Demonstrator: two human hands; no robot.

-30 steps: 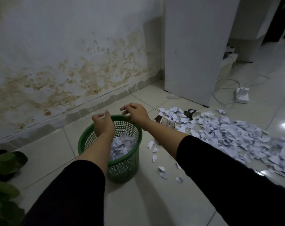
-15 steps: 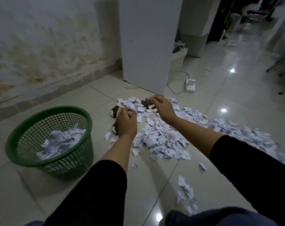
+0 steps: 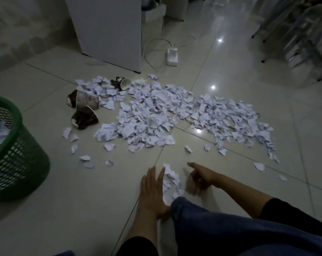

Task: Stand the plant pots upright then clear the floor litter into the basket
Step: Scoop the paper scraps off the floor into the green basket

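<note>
A wide spread of torn white paper scraps [image 3: 165,115] covers the tiled floor ahead. A small heap of scraps [image 3: 170,179] lies close to me between my hands. My left hand [image 3: 152,189] lies flat on the floor with straight fingers, its edge against the heap. My right hand [image 3: 199,179] is on the heap's other side, blurred, thumb out and fingers curled down toward the floor. The green mesh basket [image 3: 18,163] stands at the left edge with scraps inside. No plant pots are in view.
Crushed brown paper cups [image 3: 84,109] lie at the pile's left side, another cup [image 3: 124,83] behind. A white cabinet [image 3: 108,30] stands at the back, with a power strip [image 3: 172,56] and its cable on the floor. Chair legs [image 3: 293,39] are at the far right. My blue-clad knee [image 3: 230,228] is low right.
My view swung right, away from the basket. Both hands came down from the far pile to the floor near me and now flank a small heap of scraps.
</note>
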